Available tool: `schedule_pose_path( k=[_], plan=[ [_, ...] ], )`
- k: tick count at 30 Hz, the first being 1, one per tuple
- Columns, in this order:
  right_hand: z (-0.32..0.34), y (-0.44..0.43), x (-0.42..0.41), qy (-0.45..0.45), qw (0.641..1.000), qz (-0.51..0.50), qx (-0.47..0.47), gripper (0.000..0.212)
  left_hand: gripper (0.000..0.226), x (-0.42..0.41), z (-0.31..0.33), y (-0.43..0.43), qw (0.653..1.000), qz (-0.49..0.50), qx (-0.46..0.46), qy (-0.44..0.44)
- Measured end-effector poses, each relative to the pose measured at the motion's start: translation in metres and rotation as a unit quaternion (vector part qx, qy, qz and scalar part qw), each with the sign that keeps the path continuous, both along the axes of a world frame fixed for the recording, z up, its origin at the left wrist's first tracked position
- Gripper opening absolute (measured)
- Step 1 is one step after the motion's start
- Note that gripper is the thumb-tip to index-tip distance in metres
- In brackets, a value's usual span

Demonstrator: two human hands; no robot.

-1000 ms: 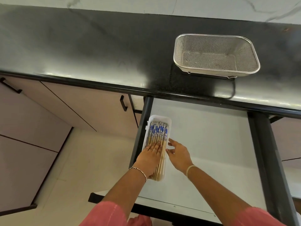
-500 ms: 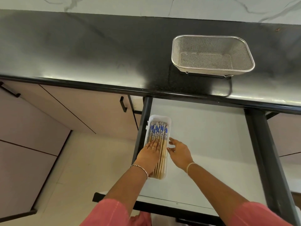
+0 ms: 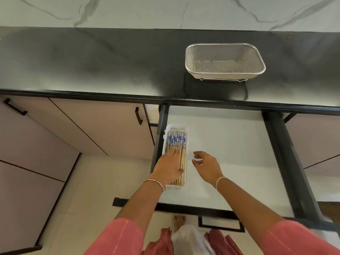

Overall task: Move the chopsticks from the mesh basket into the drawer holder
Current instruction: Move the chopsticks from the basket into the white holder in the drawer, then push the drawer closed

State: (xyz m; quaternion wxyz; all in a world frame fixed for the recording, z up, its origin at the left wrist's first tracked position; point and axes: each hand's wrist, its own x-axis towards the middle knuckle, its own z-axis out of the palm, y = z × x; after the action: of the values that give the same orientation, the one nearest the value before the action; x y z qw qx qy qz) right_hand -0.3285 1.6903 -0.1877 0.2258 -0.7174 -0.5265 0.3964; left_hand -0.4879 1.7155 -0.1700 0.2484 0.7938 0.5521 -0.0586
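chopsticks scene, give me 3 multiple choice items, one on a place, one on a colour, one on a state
1. Where do the chopsticks lie?
A. in the mesh basket
B. in the white holder in the drawer
C. on the countertop

2. What colour is the pattern on the chopsticks' far ends?
A. blue
B. red
C. green

3. What state is the mesh basket in?
A. full of chopsticks
B. tipped on its side
C. empty and upright

Answers:
1 B, they fill the white holder at the left side of the drawer, under the left hand.
2 A, the ends show a blue print on white.
3 C, only bare mesh shows inside it on the countertop.
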Motion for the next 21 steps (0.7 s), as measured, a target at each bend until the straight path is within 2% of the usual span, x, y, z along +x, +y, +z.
schedule_pose_path(
  k=[3, 6, 11, 15, 18, 21],
  plan=[
    [0.014, -0.021, 0.005, -0.008, 0.999, -0.002, 0.043, 0.026, 0.065, 0.002, 0.016, -0.029, 0.988, 0.106, 0.018, -0.115],
    [0.027, -0.055, 0.015, -0.017, 0.995, -0.009, 0.093, 0.022, 0.062, 0.007, 0.026, -0.07, 0.971, 0.164, 0.073, -0.156],
    [0.045, -0.13, 0.035, -0.037, 0.985, -0.053, 0.157, 0.018, 0.053, 0.024, 0.036, -0.156, 0.947, 0.232, 0.181, -0.128],
    [0.045, -0.205, 0.039, -0.051, 0.96, -0.163, 0.223, 0.017, 0.039, 0.03, 0.025, -0.228, 0.929, 0.258, 0.241, -0.113],
    [0.034, -0.244, 0.049, -0.101, 0.944, -0.219, 0.226, 0.033, 0.04, 0.033, 0.013, -0.257, 0.944, 0.26, 0.184, -0.086],
    [0.022, -0.259, 0.065, -0.117, 0.965, -0.204, 0.114, 0.054, 0.066, 0.033, 0.002, -0.263, 0.969, 0.228, 0.068, -0.072]
  ],
)
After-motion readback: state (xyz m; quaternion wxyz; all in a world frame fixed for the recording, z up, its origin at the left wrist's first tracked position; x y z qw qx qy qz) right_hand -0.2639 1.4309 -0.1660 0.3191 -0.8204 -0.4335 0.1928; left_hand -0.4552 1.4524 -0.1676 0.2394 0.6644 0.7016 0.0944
